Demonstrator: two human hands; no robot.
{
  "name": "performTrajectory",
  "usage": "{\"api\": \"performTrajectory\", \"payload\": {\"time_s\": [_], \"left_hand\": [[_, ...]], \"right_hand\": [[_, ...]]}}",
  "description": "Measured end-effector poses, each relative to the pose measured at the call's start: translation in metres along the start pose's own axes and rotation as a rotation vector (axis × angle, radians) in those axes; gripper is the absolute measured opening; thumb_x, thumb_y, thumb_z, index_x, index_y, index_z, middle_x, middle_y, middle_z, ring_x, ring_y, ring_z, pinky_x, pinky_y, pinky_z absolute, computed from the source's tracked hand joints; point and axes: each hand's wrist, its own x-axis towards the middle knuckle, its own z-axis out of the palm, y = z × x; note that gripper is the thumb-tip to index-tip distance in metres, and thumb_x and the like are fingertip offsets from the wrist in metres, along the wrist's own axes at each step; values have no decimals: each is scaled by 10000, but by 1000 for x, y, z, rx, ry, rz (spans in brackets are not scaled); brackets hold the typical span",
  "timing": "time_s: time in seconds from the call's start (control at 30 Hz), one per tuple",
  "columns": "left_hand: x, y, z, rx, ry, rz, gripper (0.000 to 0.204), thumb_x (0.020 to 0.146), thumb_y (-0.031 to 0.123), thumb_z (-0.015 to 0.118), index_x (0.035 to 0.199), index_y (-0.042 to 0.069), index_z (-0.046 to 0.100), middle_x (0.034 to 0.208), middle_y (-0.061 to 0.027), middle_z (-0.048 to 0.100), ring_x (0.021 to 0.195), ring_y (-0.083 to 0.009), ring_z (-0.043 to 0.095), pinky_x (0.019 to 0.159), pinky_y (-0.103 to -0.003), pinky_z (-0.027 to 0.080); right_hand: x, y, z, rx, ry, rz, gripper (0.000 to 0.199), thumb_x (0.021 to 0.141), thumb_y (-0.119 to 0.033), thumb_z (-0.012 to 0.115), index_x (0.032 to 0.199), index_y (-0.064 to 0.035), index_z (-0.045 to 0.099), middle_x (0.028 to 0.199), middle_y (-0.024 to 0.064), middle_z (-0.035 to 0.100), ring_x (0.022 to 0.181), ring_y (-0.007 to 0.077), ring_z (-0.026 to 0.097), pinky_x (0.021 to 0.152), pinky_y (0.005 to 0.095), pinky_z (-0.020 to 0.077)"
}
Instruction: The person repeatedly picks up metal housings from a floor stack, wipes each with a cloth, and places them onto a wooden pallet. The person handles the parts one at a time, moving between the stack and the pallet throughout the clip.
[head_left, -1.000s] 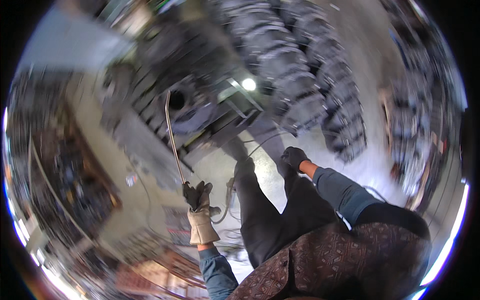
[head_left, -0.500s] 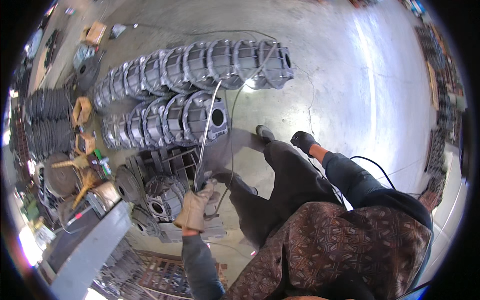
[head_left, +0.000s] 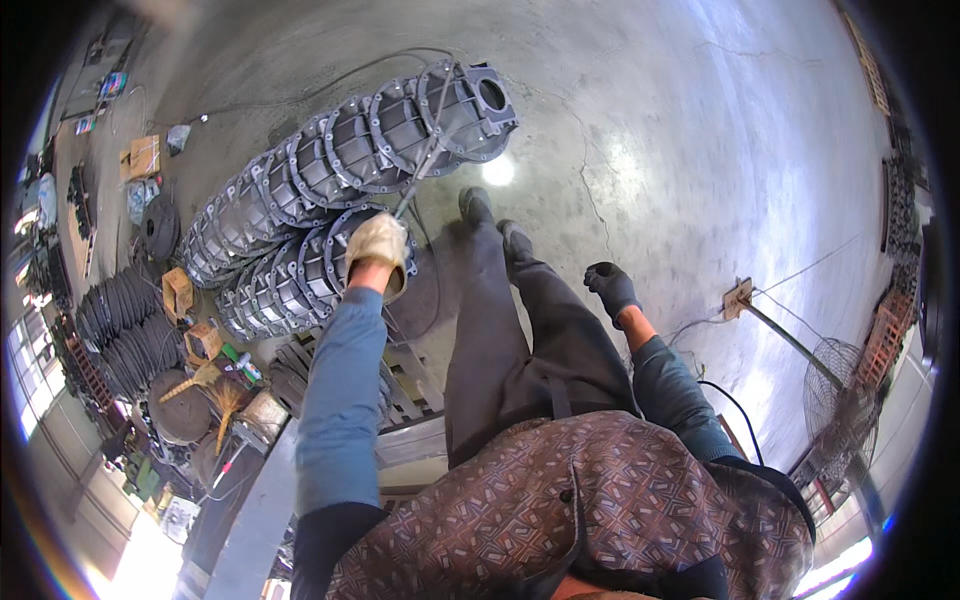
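Our left hand (head_left: 378,243), clamped on a thin metal wand (head_left: 405,203), held it over the end of the shorter bell-housing row (head_left: 275,288), nested presumably to save room; well right of that row, our right hand (head_left: 612,288) was curled closed, apparently empty.

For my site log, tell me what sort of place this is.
Probably a workshop or parts store: rows of grey metal housings lie on a concrete floor, with stacked dark round parts off to the left.
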Motion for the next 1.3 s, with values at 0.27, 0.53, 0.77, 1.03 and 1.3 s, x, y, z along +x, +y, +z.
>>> {"api": "performTrajectory", "payload": {"time_s": [0.27, 0.53, 0.77, 1.03, 1.3], "left_hand": [[100, -21, -17, -288, -114, -282, 385, 960, 296, 447, 1184, 115, 702, 1287, -133, 639, 1200, -327, 616, 984, -468, 510], [188, -78, -82, 251, -164, 33, 331, 861, 387, 610, 1076, 174, 744, 1188, -156, 684, 1103, -325, 663, 912, -434, 549], [264, -69, -120, 53, -14, -233, 372, 918, 321, 509, 1113, 92, 728, 1251, -186, 645, 1190, -333, 617, 969, -472, 508], [325, -62, -169, 206, 0, -244, 388, 939, 330, 467, 1133, 103, 714, 1276, -148, 645, 1197, -314, 610, 982, -434, 513], [315, 24, -228, 161, -153, -288, 495, 1003, 364, 341, 1344, 104, 588, 1457, -142, 508, 1340, -372, 483, 1101, -464, 414]], "right_hand": [[2, -50, -26, 216, 123, 81, 230, 915, -127, 654, 1076, 36, 668, 917, 95, 714, 804, 162, 657, 731, 301, 539], [43, -78, -42, 372, 141, 28, 297, 915, -162, 650, 1140, 32, 643, 912, 113, 720, 780, 161, 662, 693, 280, 506], [95, -89, -109, 267, 94, 102, 276, 916, -93, 647, 1154, 48, 637, 944, 104, 713, 815, 151, 658, 748, 283, 530], [143, -82, -174, 283, 50, 115, 296, 929, -112, 638, 1178, 47, 622, 1000, 127, 708, 873, 176, 676, 791, 301, 539], [145, -61, -201, 423, 52, 265, 288, 929, -111, 633, 1174, 39, 617, 976, 121, 709, 862, 174, 669, 785, 295, 535]]}}
